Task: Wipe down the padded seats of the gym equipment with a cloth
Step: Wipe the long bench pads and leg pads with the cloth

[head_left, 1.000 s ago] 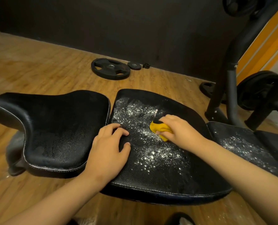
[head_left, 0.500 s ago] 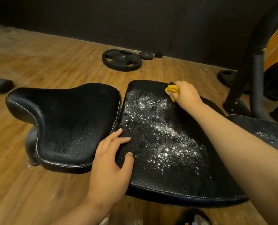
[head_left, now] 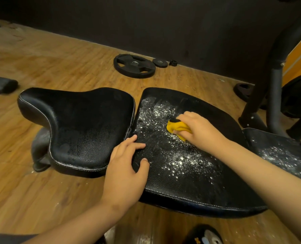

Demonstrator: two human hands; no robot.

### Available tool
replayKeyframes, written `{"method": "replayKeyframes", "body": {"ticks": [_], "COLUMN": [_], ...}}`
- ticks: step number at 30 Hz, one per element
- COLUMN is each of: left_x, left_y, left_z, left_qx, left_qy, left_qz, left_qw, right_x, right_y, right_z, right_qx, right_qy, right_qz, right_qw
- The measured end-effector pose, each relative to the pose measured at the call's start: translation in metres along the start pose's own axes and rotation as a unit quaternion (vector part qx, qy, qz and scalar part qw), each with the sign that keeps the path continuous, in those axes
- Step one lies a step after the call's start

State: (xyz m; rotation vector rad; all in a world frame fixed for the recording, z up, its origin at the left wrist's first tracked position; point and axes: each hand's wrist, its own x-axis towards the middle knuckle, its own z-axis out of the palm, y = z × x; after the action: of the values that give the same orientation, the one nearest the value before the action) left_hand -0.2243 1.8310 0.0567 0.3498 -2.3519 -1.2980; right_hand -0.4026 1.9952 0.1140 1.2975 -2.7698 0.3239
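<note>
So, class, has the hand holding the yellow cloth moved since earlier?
Yes. The right hand with the cloth has pulled back from the far edge of the middle pad toward its centre.

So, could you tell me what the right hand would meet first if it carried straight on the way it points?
Most likely the white powder on the middle pad, just ahead of the yellow cloth the right hand grips; past it, the saddle-shaped pad. The left hand seems off that line.

Right hand (head_left: 201,130) with yellow cloth (head_left: 177,128) has moved back from the pad's (head_left: 190,182) far edge toward its centre.
</note>
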Motion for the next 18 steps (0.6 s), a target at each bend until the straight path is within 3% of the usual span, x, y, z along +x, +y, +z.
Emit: {"method": "replayKeyframes", "body": {"ticks": [12,18], "left_x": [0.0,0.001], "left_y": [0.0,-0.001], "left_z": [0.001,0.002], "left_qx": [-0.013,-0.01], "left_qy": [-0.002,0.0], "left_qz": [0.002,0.005], "left_qw": [1.0,1.0], "right_x": [0.116,0.082], "right_y": [0.041,0.005], "right_z": [0.013,0.015], "right_qx": [-0.064,-0.038], "right_qy": [0.071,0.051], "right_qz": [0.138,0.046], "right_qw": [0.986,0.997]}}
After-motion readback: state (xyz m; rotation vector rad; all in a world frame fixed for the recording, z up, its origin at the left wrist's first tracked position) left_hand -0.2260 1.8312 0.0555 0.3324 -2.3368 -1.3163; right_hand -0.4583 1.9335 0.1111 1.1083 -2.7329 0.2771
